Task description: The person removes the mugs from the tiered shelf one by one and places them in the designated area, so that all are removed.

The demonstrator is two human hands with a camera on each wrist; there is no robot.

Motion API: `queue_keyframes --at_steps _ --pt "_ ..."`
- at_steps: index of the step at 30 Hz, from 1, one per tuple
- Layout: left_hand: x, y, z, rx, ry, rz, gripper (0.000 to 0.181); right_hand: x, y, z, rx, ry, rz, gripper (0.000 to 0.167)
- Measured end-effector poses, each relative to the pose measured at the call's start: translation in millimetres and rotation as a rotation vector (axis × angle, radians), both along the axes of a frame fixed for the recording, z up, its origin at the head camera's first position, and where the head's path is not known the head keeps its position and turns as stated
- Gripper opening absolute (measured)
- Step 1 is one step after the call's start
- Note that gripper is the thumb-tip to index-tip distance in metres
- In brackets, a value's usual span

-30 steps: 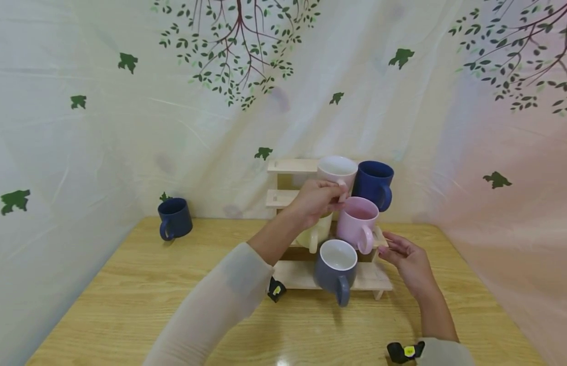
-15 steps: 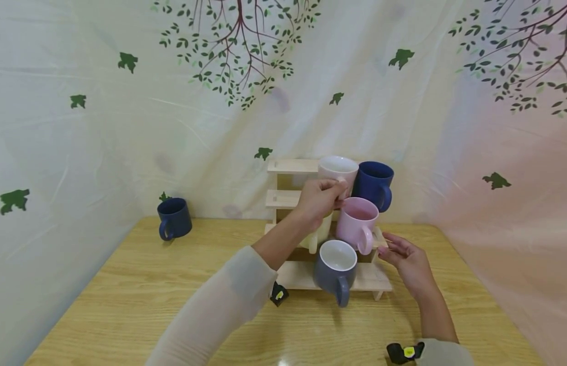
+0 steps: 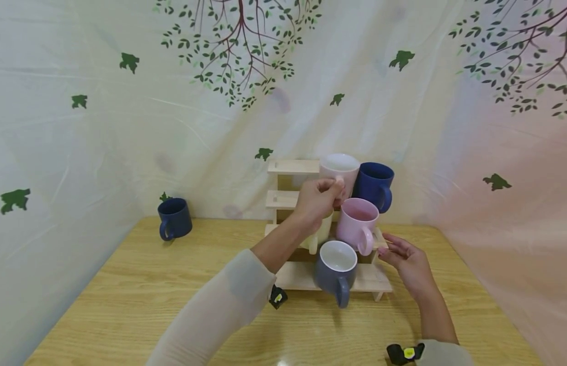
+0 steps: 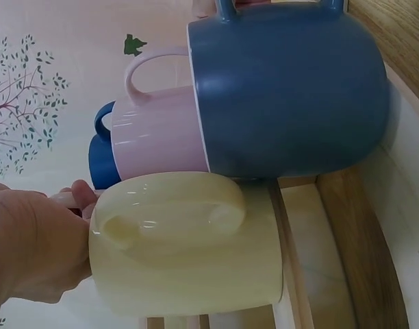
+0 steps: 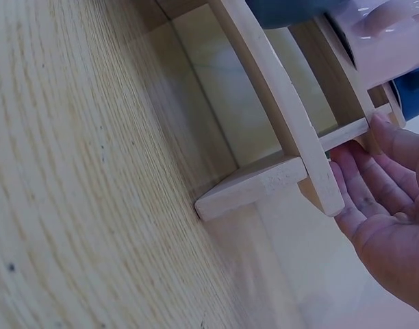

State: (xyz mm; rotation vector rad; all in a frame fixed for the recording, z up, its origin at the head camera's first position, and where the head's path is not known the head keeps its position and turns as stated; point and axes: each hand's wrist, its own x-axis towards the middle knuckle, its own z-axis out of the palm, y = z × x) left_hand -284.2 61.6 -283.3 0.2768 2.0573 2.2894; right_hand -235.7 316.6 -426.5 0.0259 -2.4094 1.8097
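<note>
With thumb and fingers, my left hand (image 3: 316, 203) pinches the handle of a pale pink mug (image 3: 349, 184) with a white inside, upright at the upper part of a stepped wooden shelf (image 3: 290, 199). A blue mug (image 3: 374, 182) stands right of it. Lower down are a pink mug (image 3: 353, 223), a cream mug (image 4: 189, 267) partly hidden by my left arm in the head view, and a grey-blue mug (image 3: 330, 274) on the lowest step. My right hand (image 3: 409, 262) holds the shelf's right end, thumb on a board (image 5: 346, 133) and fingers behind it.
A dark blue mug (image 3: 179, 219) stands apart at the back left of the wooden table (image 3: 128, 305). Behind everything hangs a pale cloth (image 3: 210, 147) with leaf and branch patterns. Black wrist devices show by both sleeves.
The pale pink mug has shifted slightly to the right and up with my left hand on its handle. My right hand stays at the shelf's end.
</note>
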Motion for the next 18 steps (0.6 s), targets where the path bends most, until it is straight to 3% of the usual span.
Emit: queue_keyframes --at_steps 10,18 --pt "5.8 -12.5 9.2 0.028 0.098 -0.021 0.026 -1.0 0 -1.8 -0.004 0.007 0.002 0.061" --pt "9.4 -32.3 19.1 0.02 0.133 -0.028 0.03 -0.8 1 -2.6 -0.004 0.02 0.002 0.061"
